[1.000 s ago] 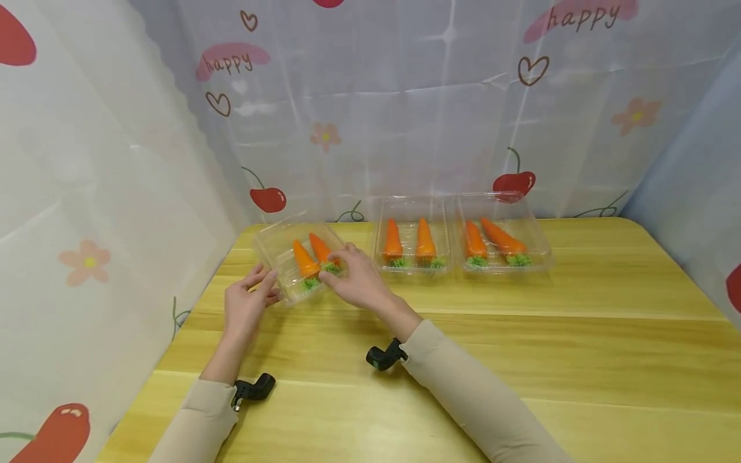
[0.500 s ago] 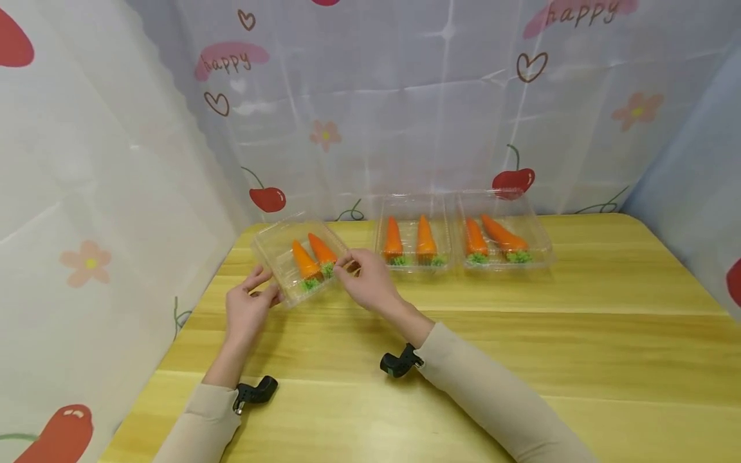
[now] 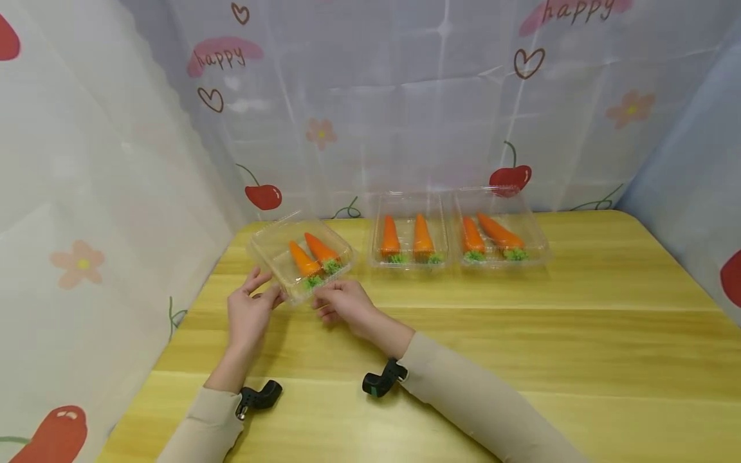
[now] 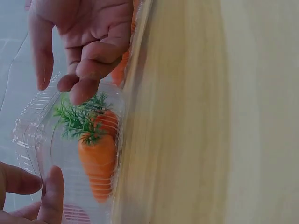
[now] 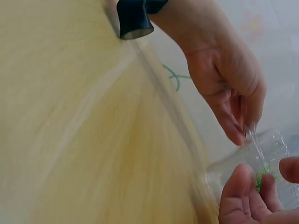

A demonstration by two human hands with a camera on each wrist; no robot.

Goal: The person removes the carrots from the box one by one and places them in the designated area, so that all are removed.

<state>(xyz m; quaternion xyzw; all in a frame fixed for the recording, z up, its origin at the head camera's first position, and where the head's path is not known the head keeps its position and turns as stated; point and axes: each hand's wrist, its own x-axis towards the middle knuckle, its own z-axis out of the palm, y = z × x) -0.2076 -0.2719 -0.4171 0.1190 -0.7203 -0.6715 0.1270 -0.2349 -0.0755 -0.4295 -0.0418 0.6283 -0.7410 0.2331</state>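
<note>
A clear plastic clamshell box [image 3: 274, 252] stands turned at an angle at the table's back left. Inside lie two orange carrots [image 3: 302, 258] with green tops towards me. My left hand [image 3: 249, 315] pinches the box's left front corner between thumb and finger; the left wrist view shows its fingertips [image 4: 53, 191] at the rim. My right hand [image 3: 350, 305] is at the front edge, below the carrot tops. In the left wrist view its fingers [image 4: 91, 65] are loosely bent over the near end, with the thumb apart.
Two more clear boxes stand to the right along the table's back edge: one [image 3: 408, 209] beside the turned box, another [image 3: 535, 241] beyond it, each holding two carrots. A printed curtain [image 3: 370, 116] hangs behind the wooden table [image 3: 521, 347]. Black camera mounts [image 3: 382, 379] sit at both wrists.
My right hand has moved from the box's right side, over the carrot tops, down and left to its front edge. My left hand has kept its hold on the corner.
</note>
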